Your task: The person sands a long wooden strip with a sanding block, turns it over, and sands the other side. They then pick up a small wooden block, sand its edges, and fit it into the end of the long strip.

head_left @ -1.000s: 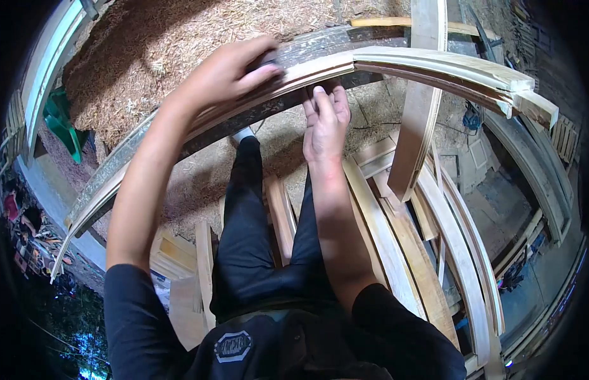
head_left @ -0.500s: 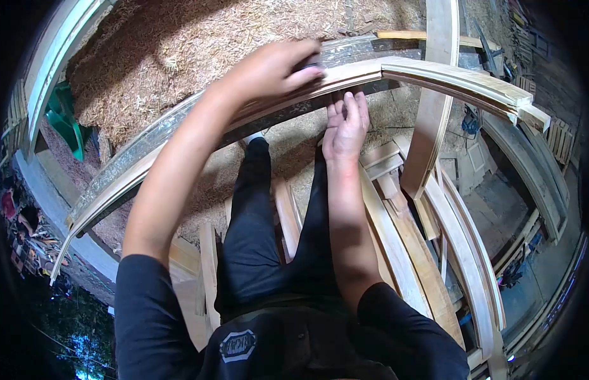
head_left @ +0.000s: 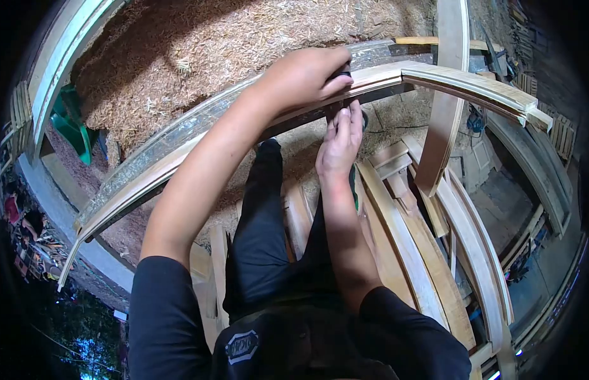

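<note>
A long curved wooden moulding (head_left: pixel 378 75) with a stepped edge arcs across the view in front of me. My left hand (head_left: pixel 314 75) lies over its top, fingers curled round a small dark object (head_left: pixel 347 71) that is mostly hidden. Just below the moulding's near edge is my right hand (head_left: pixel 340 140), palm toward me, with fingers bent upward and drawn together at the thumb. Its fingertips meet the shadowed underside, and what they hold there I cannot make out.
An upright wooden board (head_left: pixel 443 120) crosses the arc on the right. Curved wooden pieces (head_left: pixel 427 272) lie stacked below right. Wood shavings (head_left: pixel 244 38) cover the ground beyond, with a green plastic object (head_left: pixel 73 126) at left. Another curved frame (head_left: pixel 528 164) stands far right.
My left hand has slid right along the moulding with the dark object. My right hand has shifted left relative to the moulding, its fingers drawn closer together. The whole view has shifted slightly.
</note>
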A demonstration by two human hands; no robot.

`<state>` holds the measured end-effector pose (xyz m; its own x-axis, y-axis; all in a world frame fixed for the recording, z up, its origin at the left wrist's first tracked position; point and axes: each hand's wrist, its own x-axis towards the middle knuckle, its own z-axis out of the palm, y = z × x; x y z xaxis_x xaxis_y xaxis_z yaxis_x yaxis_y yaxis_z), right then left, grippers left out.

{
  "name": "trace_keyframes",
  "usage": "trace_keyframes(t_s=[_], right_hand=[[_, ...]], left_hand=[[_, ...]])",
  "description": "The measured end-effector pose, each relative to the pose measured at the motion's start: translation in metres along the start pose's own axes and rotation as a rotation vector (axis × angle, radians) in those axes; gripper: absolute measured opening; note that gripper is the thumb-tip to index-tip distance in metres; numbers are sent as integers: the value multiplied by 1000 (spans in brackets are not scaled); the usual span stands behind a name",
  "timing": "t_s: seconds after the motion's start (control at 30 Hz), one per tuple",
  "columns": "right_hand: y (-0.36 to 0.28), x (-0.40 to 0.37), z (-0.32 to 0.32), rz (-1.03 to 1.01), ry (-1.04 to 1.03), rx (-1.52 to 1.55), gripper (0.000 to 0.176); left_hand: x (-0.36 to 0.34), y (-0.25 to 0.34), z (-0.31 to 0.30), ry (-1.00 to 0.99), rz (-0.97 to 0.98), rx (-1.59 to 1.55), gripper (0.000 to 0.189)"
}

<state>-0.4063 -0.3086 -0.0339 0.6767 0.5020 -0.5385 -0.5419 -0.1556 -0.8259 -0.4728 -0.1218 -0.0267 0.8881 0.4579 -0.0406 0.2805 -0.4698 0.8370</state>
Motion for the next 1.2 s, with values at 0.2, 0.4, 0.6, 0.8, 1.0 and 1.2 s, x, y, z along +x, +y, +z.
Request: trace_keyframes(t_s=[0.2,0.4,0.6,0.8,1.0,1.2], right_hand=[[11,-4,11,-11,87,45,61],[33,-41,19,-63,79,-187,54],[29,-58,27,-13,-36,-200,51],[29,-56,26,6,-115,-188,54],[14,-55,20,27,-188,-211,54],[2,-68,8,-30,-325,-305,44]], left_hand=[[-150,-30,-66,-110,-212,61,38],[-188,-26,-72,-13,-262,37,37],[-60,4,-16,135,-3,16,29],[-184,-15,-74,37,-218,97,32],[-293,-25,-106,98,-442,335,38],[-159,14,-30,326,-274,289,24]])
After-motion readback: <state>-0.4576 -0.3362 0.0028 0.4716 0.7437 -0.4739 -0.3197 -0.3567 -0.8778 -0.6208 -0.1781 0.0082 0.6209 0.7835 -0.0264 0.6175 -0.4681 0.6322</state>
